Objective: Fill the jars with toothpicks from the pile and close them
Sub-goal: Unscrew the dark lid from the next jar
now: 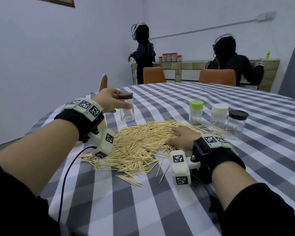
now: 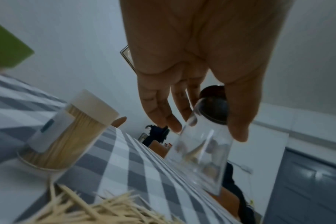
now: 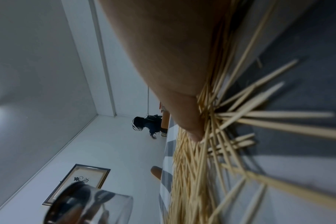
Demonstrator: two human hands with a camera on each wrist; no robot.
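- As viewed from the head camera, found the left hand [image 1: 111, 100] farthest left, closed round the brown-lidded jar [image 1: 126, 108]: thumb across the clear wall just below the lid, fingers behind at lid height.
- Saw the same from the left wrist, with the left hand [image 2: 197, 60] pinching the brown-lidded jar [image 2: 203, 145] between thumb and fingertips. Appeared tilted and blurred there, with only a few toothpicks inside.
- Could not tell whether that jar stood on the checked tablecloth [image 1: 177, 99] or hung just above it. Sat beyond the far left edge of the toothpick pile [image 1: 140, 143].
- Found the pile spread across the middle of the cloth, between the two wrists.
- Found the right hand [image 1: 182, 138] palm down on the pile's right part, fingers straight and spread, gripping nothing.
- Saw, from the right wrist, the edge of the right hand [image 3: 173, 60] pressed against the toothpick pile [image 3: 240, 121].
- Noted, past the right hand, three capped jars in a row near the pile's far right edge: green-lidded jar [image 1: 196, 113], white-lidded jar [image 1: 219, 115], dark-lidded jar [image 1: 236, 125]. Stood upright, apart from both hands.
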